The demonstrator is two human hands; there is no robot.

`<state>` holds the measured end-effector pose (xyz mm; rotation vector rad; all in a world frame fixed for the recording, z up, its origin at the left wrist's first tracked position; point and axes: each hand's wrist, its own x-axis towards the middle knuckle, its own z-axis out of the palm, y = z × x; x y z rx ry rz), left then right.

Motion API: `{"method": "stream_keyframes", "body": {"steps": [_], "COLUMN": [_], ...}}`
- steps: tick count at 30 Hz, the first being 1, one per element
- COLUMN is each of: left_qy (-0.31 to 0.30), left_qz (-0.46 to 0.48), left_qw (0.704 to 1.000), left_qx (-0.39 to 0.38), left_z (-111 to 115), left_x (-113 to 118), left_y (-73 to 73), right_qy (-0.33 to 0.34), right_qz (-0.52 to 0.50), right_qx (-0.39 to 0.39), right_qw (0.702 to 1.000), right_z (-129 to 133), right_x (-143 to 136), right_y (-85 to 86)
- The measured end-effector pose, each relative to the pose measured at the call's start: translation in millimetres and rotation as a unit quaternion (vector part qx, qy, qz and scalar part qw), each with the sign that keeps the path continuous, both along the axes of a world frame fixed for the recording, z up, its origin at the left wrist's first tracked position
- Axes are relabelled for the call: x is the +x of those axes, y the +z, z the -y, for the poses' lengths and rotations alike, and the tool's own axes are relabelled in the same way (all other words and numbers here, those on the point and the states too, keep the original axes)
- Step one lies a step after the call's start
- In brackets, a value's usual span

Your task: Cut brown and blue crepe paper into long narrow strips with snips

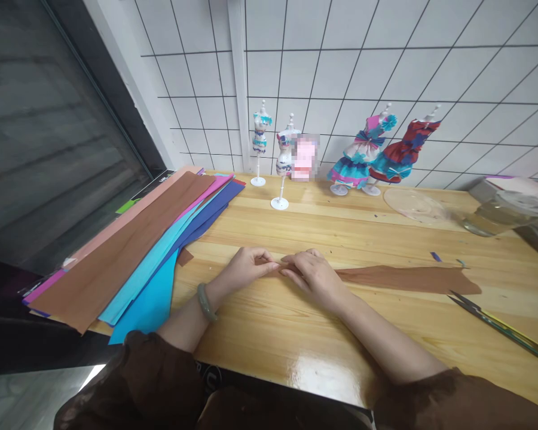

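A long strip of brown crepe paper (412,279) lies across the wooden table, its narrow end gathered between my hands. My left hand (252,266) pinches the tip of that end between thumb and fingers. Right beside it, my right hand (312,273) has its fingers closed over the gathered part. From there the strip runs out flat to the right, widening toward its far end. A pair of scissors (497,325) with yellow and green handles lies by that end, its tips near the paper. The bit of paper under my right fingers is mostly hidden.
At left lies a stack of coloured crepe paper sheets (130,257). Small dress forms (284,158) stand at the back, two wearing ruffled paper dresses (356,155). A clear cup (493,215) and a transparent round lid (415,205) are at back right. Paper scraps (436,257) lie about.
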<state>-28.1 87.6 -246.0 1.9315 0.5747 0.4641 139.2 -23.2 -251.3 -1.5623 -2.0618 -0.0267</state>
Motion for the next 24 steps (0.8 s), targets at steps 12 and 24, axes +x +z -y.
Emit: {"method": "stream_keyframes", "body": {"steps": [12,24], "left_qy": [0.012,0.018], "left_qz": [-0.018,-0.009], "left_qw": [0.996,0.997], "left_qx": [0.089,0.069], "left_z": [-7.8,-20.3], "left_x": [-8.6,-13.0], "left_y": [7.5,5.0], "right_qy": [-0.038,-0.049], "right_qz": [0.025,-0.014], "right_qx": [-0.018,-0.064], "right_qw": [0.999,0.997], "right_z": [1.3,4.8], "right_x": [26.6,40.3], "right_y": [-1.7,5.4]}}
